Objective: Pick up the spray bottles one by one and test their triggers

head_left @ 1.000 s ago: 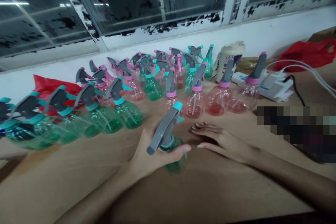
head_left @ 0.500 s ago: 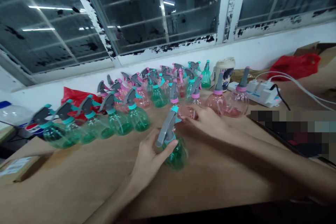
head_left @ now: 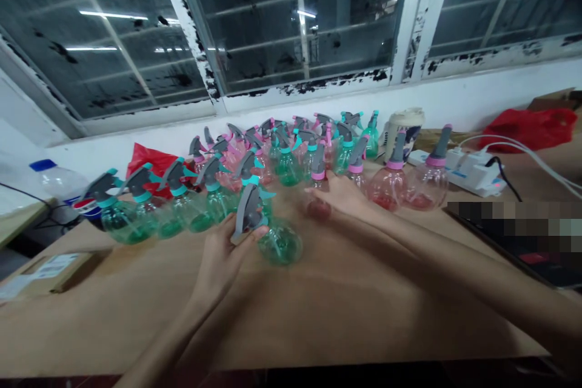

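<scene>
My left hand (head_left: 222,254): fingers closed round the neck of one green spray bottle (head_left: 282,244), tilted, before the green bottle row (head_left: 170,227). My right hand (head_left: 348,197): fingers at one pink-collared bottle (head_left: 319,209), grip impossible to tell. Behind: clustered bottles (head_left: 288,173); paper cup (head_left: 404,133).

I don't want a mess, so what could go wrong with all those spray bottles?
The green spray bottle in the left hand is close to the row of green bottles and could bump one. The right hand is at a pink spray bottle; a nudge might tip it. The rightmost pink spray bottle stands near the power strip and might fall against it.
</scene>
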